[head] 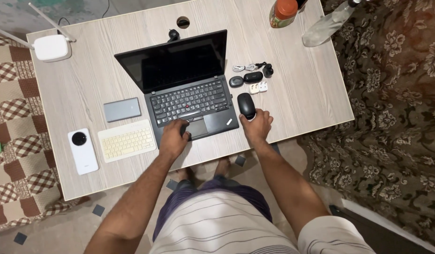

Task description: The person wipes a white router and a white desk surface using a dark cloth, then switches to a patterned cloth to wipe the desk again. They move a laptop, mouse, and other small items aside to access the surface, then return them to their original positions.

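An open black laptop (187, 89) with a dark screen sits in the middle of a light wooden table (302, 99). My left hand (174, 138) rests on the laptop's front edge, fingers curled at the trackpad's left side. My right hand (256, 126) lies on the table right of the laptop, its fingers touching the near end of a black mouse (246, 105). The hand does not wrap the mouse.
Left of the laptop lie a grey power bank (122, 109), a small cream keyboard (126, 139) and a white phone (82, 151). Small earbud cases, adapters and a cable (250, 77) sit right of the screen. A white router (51, 47) stands far left, bottles (284, 12) far right.
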